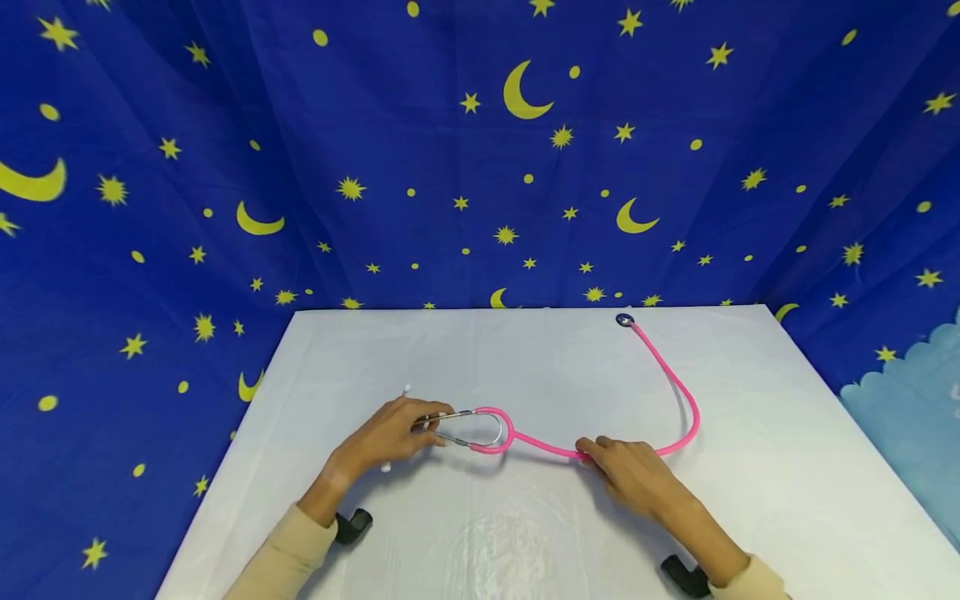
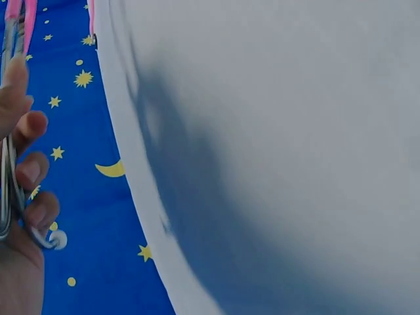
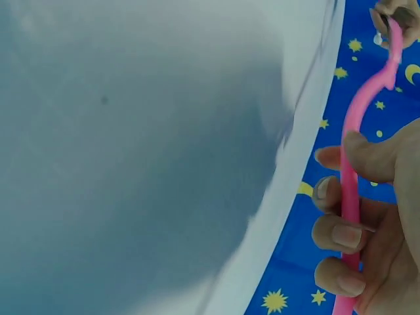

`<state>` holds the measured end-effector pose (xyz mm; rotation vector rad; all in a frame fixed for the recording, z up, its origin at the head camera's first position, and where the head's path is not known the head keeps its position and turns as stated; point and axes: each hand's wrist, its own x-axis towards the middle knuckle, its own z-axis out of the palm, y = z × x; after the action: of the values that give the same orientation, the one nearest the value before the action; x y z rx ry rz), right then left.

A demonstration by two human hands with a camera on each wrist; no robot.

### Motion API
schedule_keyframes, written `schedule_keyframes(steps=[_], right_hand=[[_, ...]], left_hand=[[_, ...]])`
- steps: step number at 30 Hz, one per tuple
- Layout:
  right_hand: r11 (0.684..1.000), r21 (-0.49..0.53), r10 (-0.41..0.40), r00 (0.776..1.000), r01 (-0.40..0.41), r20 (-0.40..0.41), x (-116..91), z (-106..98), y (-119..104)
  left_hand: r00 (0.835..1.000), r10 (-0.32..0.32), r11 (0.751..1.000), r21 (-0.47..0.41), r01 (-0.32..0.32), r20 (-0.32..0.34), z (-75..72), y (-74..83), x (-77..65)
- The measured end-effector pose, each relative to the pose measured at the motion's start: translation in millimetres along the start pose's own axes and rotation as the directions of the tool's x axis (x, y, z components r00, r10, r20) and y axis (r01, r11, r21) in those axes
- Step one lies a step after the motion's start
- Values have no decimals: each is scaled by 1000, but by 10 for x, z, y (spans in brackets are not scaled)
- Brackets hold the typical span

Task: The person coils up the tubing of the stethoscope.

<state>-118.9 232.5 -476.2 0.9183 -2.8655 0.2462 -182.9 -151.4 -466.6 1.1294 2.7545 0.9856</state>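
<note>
A stethoscope with pink tubing point(image 1: 542, 446) stretches between two hands above a white table. The left hand point(image 1: 401, 429) grips its metal ear tubes point(image 2: 14, 174), fingers curled round them; a white ear tip point(image 2: 58, 239) pokes out below the fingers. Midway along the tubing, the right hand point(image 1: 630, 475) holds the pink tube point(image 3: 350, 197) between thumb and curled fingers. From there the tube bends round to the right and runs back to the round chest piece point(image 1: 625, 320), which lies near the table's far edge.
The white table point(image 1: 480, 358) reaches back to a blue curtain point(image 1: 420, 150) with yellow moons and stars. Dark wrist-camera mounts point(image 1: 354, 527) show at both wrists. A light blue cloth point(image 1: 915, 400) hangs at the far right.
</note>
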Motion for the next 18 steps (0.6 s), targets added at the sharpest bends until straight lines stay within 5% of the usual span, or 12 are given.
schedule_keyframes(steps=[8, 18], right_hand=[[998, -47, -46, 999, 44, -30, 59, 45, -73], [998, -37, -57, 997, 56, -45, 56, 17, -104]], left_hand=[[983, 36, 999, 26, -31, -181, 64, 12, 54], [973, 16, 998, 68, 0, -231, 91, 87, 87]])
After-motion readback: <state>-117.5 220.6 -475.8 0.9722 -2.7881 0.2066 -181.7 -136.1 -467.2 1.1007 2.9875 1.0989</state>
